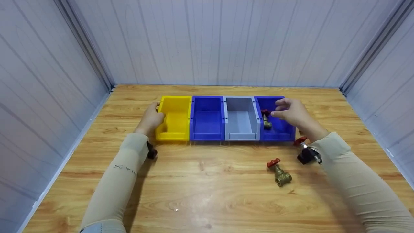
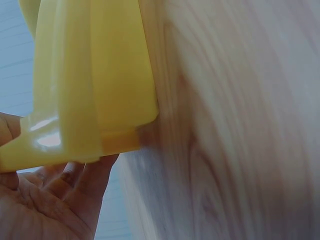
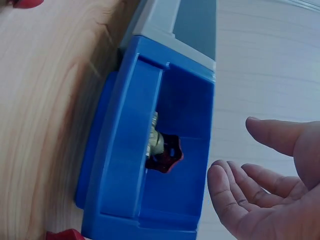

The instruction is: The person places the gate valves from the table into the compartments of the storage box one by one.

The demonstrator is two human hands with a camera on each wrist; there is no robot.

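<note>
My left hand (image 1: 151, 119) grips the left wall of the yellow bin (image 1: 173, 136), thumb inside and fingers outside. In the left wrist view, the fingers curl under the yellow bin's edge (image 2: 75, 145). Over the right-hand blue bin (image 1: 277, 137) hovers my right hand (image 1: 297, 116), its fingers loosely bent and parted from the thumb, holding nothing. Inside that bin lies a brass gate valve (image 1: 267, 124) with a red handwheel (image 3: 167, 156). Another brass valve (image 1: 282, 177) lies on the table in front. A further red-handled valve (image 1: 300, 141) is partly hidden by the right wrist camera.
Between the yellow and right-hand blue bins stand another blue bin (image 1: 207, 136) and a grey bin (image 1: 242, 136), all joined in one row. The wooden table (image 1: 200, 187) is enclosed by pale panel walls (image 1: 207, 42) at the back and both sides.
</note>
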